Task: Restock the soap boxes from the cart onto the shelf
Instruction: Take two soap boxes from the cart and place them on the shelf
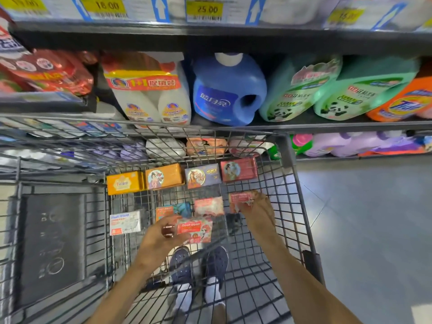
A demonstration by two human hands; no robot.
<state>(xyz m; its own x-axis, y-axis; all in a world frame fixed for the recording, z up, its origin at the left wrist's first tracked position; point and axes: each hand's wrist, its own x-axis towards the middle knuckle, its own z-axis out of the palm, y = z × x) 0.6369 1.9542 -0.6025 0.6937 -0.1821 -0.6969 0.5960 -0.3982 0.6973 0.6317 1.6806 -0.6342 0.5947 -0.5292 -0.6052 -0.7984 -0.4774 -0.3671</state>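
Box text mostly blurred; only "Goat Soap" reads on the red soap box (pixel 195 230) in the left hand (pixel 161 237). Right hand (pixel 256 206) covers the near half of a pink soap box (pixel 240 199), so its print is unreadable. Lower shelf (pixel 350 157) is seen through the cart (pixel 292 183) mesh, contents hard to make out; price tags up top are partly cut off

Around: wire cart pushed against the shelving, blue detergent jug (pixel 228 90), white bottle twin-pack (pixel 152 94), green jugs (pixel 301 90) on the middle shelf. Cart front wall stands between hands and lower shelf. Shoes (pixel 198 265) visible through the cart floor

Left grip: fingers and thumb pinch the red box's left end, long axis left-right, printed face up. Right grip: fingers curled over the pink box lying flat in the cart, long axis left-right. Four boxes stand in a row (pixel 182 177) against the front wall, faces toward the camera
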